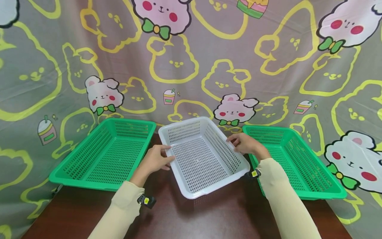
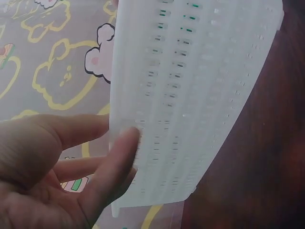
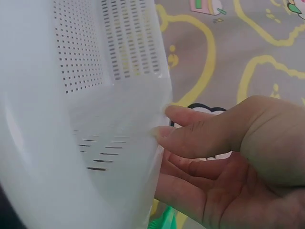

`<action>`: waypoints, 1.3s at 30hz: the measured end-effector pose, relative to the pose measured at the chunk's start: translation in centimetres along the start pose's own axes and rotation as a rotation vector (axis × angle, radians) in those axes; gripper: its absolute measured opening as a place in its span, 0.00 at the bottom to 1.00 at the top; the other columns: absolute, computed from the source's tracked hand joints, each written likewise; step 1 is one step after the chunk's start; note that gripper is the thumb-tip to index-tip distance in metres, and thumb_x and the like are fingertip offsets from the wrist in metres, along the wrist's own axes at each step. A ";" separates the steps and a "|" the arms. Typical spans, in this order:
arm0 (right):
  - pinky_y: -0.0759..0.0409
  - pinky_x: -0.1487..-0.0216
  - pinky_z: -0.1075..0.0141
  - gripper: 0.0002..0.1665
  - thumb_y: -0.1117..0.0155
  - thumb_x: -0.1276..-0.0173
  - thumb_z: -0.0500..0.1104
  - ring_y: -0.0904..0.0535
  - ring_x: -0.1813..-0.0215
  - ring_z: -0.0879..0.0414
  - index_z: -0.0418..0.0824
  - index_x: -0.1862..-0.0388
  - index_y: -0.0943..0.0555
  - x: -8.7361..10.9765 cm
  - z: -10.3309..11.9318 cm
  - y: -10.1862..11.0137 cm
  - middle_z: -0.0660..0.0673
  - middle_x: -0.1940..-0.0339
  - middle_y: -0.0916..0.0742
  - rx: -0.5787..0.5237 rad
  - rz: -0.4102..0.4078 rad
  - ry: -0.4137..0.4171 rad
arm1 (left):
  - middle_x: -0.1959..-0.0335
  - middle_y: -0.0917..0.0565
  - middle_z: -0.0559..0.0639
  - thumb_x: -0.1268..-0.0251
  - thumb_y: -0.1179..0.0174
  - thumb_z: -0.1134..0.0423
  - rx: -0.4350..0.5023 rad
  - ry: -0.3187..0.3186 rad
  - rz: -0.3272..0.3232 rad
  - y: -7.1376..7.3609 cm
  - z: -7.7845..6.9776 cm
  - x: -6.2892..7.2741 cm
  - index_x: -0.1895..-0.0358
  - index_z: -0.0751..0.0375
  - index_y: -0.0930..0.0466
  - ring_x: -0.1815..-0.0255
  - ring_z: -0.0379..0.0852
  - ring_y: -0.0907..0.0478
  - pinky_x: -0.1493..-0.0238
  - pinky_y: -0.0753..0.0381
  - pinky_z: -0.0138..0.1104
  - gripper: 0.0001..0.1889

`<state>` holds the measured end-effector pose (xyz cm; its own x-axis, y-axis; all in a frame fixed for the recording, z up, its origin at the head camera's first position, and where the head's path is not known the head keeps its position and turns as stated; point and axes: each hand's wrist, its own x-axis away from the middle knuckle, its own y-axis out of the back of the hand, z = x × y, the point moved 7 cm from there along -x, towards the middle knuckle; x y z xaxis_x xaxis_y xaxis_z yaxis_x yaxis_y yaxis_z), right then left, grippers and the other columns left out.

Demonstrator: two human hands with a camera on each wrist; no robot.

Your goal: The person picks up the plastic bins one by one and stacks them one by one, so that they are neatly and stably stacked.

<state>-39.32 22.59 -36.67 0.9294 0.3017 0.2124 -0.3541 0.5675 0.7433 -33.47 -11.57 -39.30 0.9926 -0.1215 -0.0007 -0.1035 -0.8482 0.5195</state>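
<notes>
Between two green baskets, a white perforated plastic basket (image 1: 195,162) sits at a slant over the dark tabletop, its interior bare. My left hand (image 1: 153,160) holds the left rim, thumb and forefinger at the edge. In the left wrist view, the fingers of the left hand (image 2: 71,162) lie against the basket's slotted outer wall (image 2: 205,95). On the opposite long side, my right hand (image 1: 246,144) grips the right rim. The right wrist view has the thumb of the right hand (image 3: 224,152) at the rim, other fingers partly hidden beneath the edge.
A green basket (image 1: 86,182) stands on the left, and another green basket (image 1: 304,192) on the right, partly behind the right forearm. Both rest on the dark reddish-brown table (image 1: 209,219). A patterned cloth curtain (image 1: 197,33) hangs right behind the baskets.
</notes>
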 end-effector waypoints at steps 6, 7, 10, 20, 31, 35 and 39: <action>0.12 0.48 0.44 0.29 0.38 0.30 0.28 0.13 0.51 0.43 0.32 0.30 0.25 0.6 0.4 0.4 0.28 0.42 0.16 -0.030 0.019 0.034 | 0.53 0.17 0.70 0.33 0.32 0.70 0.056 -0.011 -0.004 0.5 -0.1 -0.2 0.28 0.72 0.30 0.73 0.49 0.11 0.73 0.11 0.38 0.32; 0.12 0.49 0.45 0.28 0.38 0.30 0.28 0.13 0.51 0.43 0.32 0.30 0.25 0.7 0.5 0.4 0.28 0.43 0.16 -0.038 0.022 0.037 | 0.53 0.17 0.71 0.33 0.33 0.70 0.062 -0.016 -0.003 0.6 -0.2 -0.2 0.28 0.73 0.30 0.73 0.49 0.11 0.72 0.11 0.39 0.31; 0.11 0.50 0.46 0.28 0.37 0.30 0.28 0.12 0.52 0.44 0.32 0.30 0.25 0.9 0.6 0.4 0.28 0.44 0.15 -0.060 0.040 0.047 | 0.54 0.17 0.72 0.32 0.34 0.72 0.067 -0.037 0.005 0.9 -0.4 -0.2 0.28 0.75 0.31 0.73 0.49 0.11 0.71 0.10 0.43 0.31; 0.10 0.51 0.47 0.29 0.34 0.30 0.30 0.11 0.54 0.46 0.33 0.30 0.25 1.3 1.0 0.3 0.29 0.46 0.15 -0.099 0.044 0.061 | 0.50 0.16 0.73 0.30 0.37 0.72 0.045 -0.055 0.009 1.8 -0.3 -0.2 0.27 0.74 0.32 0.77 0.43 0.14 0.70 0.10 0.42 0.30; 0.10 0.51 0.47 0.29 0.33 0.30 0.31 0.12 0.54 0.45 0.33 0.30 0.25 2.2 1.5 0.2 0.29 0.46 0.16 -0.115 0.024 0.063 | 0.44 0.17 0.73 0.29 0.36 0.71 0.017 -0.085 -0.019 2.4 -0.7 -0.1 0.27 0.71 0.31 0.74 0.44 0.13 0.72 0.11 0.38 0.29; 0.10 0.52 0.47 0.30 0.32 0.31 0.31 0.12 0.53 0.45 0.33 0.30 0.25 2.5 1.6 0.2 0.30 0.46 0.16 -0.114 0.007 0.065 | 0.45 0.17 0.70 0.29 0.36 0.69 -0.002 -0.097 -0.042 2.7 -0.8 -0.1 0.27 0.69 0.30 0.74 0.45 0.14 0.72 0.11 0.37 0.29; 0.11 0.52 0.47 0.31 0.30 0.32 0.32 0.12 0.53 0.44 0.34 0.30 0.25 2.7 1.7 0.1 0.30 0.46 0.16 -0.119 -0.005 0.058 | 0.46 0.17 0.70 0.28 0.36 0.69 -0.019 -0.112 -0.061 2.8 -0.8 -0.2 0.28 0.69 0.29 0.77 0.44 0.16 0.73 0.13 0.35 0.28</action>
<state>-36.70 22.17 -34.91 0.9250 0.3402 0.1692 -0.3622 0.6549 0.6632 -33.93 -13.55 -37.17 0.9836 -0.1277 -0.1274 -0.0409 -0.8458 0.5319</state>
